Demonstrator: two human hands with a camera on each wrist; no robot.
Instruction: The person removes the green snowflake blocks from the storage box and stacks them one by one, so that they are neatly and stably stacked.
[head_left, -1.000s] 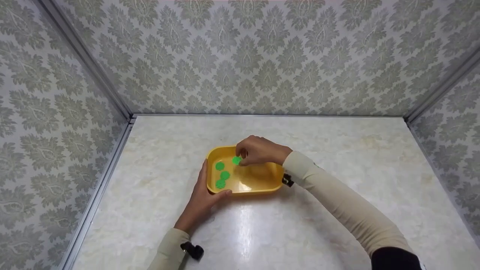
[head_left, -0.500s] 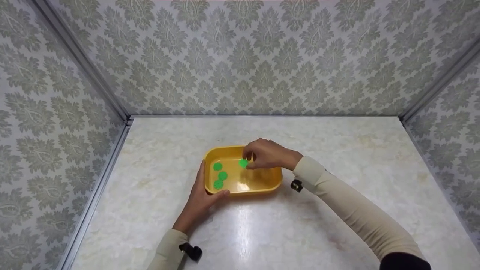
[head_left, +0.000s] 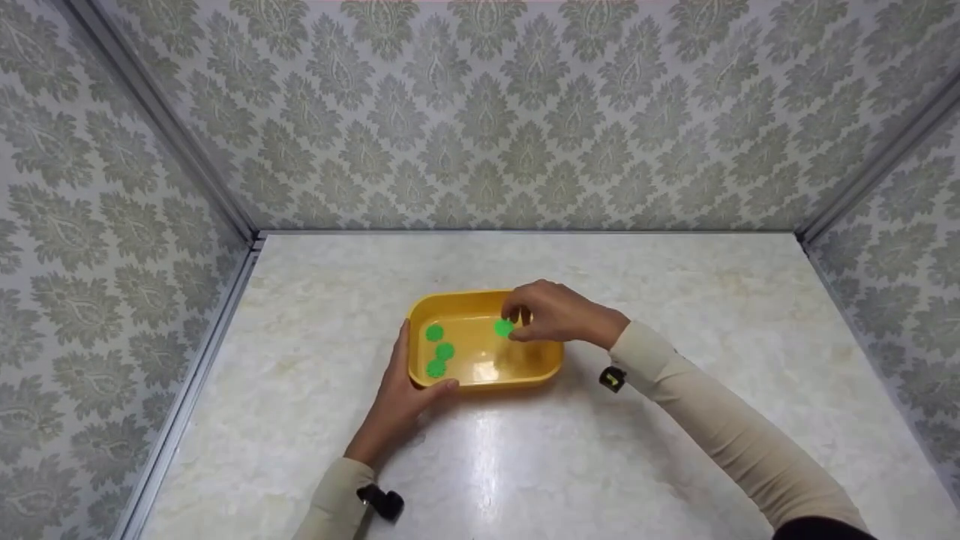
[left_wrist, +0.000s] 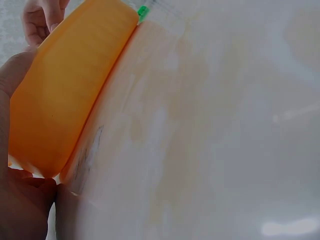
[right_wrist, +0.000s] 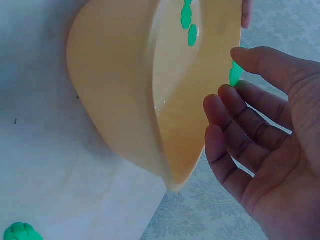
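The right hand [head_left: 559, 311] and its green disc [head_left: 504, 328] have shifted rightward inside the yellow tray [head_left: 476, 345] since the earliest frame, while the left hand [head_left: 401, 394] keeps its place at the tray's left end.

The right hand pinches the disc between thumb and fingers, and the other fingers are loosely bent in the right wrist view. The left hand grips the tray's lower left corner, thumb along the lower rim.

The tray sits on the pale bench [head_left: 675, 285] at the middle of the frame. Three more discs lie at the left of its floor: an upper disc [head_left: 434, 332] apart, then a middle disc [head_left: 445, 351] and a lower disc [head_left: 436, 368] touching. The right hand covers part of the tray's upper right rim and part of the pinched disc.

Patterned walls [head_left: 487, 112] fill the top and sides, with a metal strip [head_left: 165, 120] at upper left. Black clips sit at both wrists; the right clip [head_left: 612, 379] bears a yellow-green mark too small to read. Thin dark lines [left_wrist: 89, 157] beside the tray, left wrist view, are illegible. At the right wrist view's lower left corner is a cut-off green object [right_wrist: 22, 231], which I cannot identify.
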